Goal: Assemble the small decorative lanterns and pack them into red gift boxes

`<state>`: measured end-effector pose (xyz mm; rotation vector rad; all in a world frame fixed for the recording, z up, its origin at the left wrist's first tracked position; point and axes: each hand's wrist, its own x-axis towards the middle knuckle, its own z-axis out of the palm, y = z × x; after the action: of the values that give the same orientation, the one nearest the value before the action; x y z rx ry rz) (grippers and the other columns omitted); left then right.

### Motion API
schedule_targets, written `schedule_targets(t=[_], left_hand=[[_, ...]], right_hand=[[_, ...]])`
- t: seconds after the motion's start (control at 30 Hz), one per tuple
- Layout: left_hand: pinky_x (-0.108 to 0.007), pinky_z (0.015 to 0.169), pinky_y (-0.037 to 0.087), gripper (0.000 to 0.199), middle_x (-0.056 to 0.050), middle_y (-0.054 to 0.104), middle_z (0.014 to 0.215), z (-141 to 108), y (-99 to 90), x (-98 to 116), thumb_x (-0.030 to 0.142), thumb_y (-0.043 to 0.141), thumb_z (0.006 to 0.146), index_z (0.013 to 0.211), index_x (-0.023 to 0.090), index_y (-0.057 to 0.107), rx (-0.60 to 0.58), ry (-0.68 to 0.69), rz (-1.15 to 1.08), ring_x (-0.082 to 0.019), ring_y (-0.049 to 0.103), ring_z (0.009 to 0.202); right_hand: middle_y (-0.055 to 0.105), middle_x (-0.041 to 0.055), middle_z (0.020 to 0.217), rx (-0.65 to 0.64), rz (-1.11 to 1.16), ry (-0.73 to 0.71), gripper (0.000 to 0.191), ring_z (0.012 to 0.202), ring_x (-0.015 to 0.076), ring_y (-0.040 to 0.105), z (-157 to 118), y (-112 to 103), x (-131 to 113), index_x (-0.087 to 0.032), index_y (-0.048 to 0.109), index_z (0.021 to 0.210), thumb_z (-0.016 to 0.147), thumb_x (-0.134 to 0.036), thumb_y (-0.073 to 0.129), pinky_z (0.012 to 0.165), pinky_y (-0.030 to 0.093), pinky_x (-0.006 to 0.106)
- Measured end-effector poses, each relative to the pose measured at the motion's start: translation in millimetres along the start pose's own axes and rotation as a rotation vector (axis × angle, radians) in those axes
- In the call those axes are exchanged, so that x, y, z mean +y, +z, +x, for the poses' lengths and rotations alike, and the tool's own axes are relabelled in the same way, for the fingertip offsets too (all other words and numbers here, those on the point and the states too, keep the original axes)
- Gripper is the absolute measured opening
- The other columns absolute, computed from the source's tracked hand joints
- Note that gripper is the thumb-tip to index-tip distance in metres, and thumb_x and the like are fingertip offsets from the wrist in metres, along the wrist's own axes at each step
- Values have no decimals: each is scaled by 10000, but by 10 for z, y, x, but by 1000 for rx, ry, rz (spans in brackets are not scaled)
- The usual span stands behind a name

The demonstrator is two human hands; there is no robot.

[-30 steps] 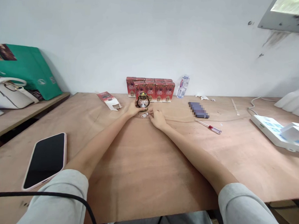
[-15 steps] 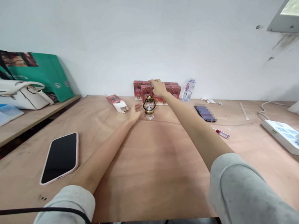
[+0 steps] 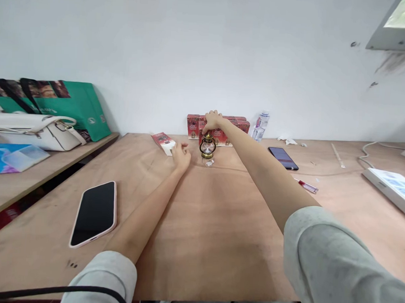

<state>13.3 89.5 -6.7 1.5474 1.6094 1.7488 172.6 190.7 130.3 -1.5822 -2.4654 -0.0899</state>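
Observation:
A small lantern (image 3: 207,147) with a bronze-coloured frame and clear glass stands upright on the table. Arched above it is my right hand (image 3: 212,120), its thumb pointing down close to the lantern's top. The other fingertips are hidden, so I cannot tell whether they grip the lantern or a box behind it. Several red printed boxes (image 3: 241,125) stand in rows against the wall. To the left, an opened red-and-white box (image 3: 163,140) lies on its side. My left hand (image 3: 181,156) is at its white end, fingers apart, seemingly touching it.
White scraps (image 3: 209,162) lie before the lantern. A phone (image 3: 95,214) is at front left. On the right are a clear bottle (image 3: 261,126), a dark phone (image 3: 283,158), a red-tipped screwdriver (image 3: 307,186) and a power strip (image 3: 390,188). A white handbag (image 3: 50,132) sits far left.
My left hand has moved left to the opened box. My right hand has shifted left from the red boxes, its thumb now near the lantern's top. The view has moved slightly.

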Motion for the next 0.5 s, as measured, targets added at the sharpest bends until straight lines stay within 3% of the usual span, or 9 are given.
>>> schedule_targets(t=[0.1, 0.17, 0.33, 0.4, 0.5], left_hand=[[-512, 1145, 224, 296, -119, 612, 1255, 33, -221, 13, 101, 529, 708, 963, 183, 655, -61, 322, 357, -314, 429, 1306], [-522, 1170, 140, 306, -124, 571, 1336, 76, -342, -29, 160, 516, 759, 1026, 175, 664, -52, 423, 580, -320, 368, 1359], [-576, 1163, 103, 367, -174, 571, 1325, 180, -482, -162, 259, 469, 816, 1124, 137, 626, 16, 246, 731, -345, 356, 1365], [-584, 1147, 156, 374, -193, 572, 1311, 219, -515, -197, 268, 488, 797, 1123, 132, 614, 35, 212, 705, -352, 414, 1318], [-607, 1111, 221, 328, -215, 587, 1266, 285, -580, -238, 289, 531, 765, 1038, 131, 623, 81, 158, 640, -380, 462, 1261]], right_hand=[[559, 178, 1114, 108, 124, -8, 784, 1126, 393, 482, -68, -70, 83, -106, 525, 1124, 502, -470, 835, 943, 388, 576], [574, 137, 1046, 239, 251, -7, 788, 1028, 347, 530, -148, -165, 149, -117, 474, 1185, 552, -444, 810, 904, 417, 541], [563, 105, 1109, 639, 508, -1, 708, 981, 242, 555, -576, -338, 255, -182, 325, 1341, 778, -478, 638, 913, 436, 434], [580, 82, 1088, 727, 622, 46, 693, 967, 217, 577, -815, -254, 276, -230, 266, 1386, 838, -545, 552, 906, 451, 400], [580, 70, 1133, 737, 841, 128, 566, 1001, 198, 608, -1166, 62, 309, -270, 296, 1346, 901, -608, 383, 845, 493, 356]])
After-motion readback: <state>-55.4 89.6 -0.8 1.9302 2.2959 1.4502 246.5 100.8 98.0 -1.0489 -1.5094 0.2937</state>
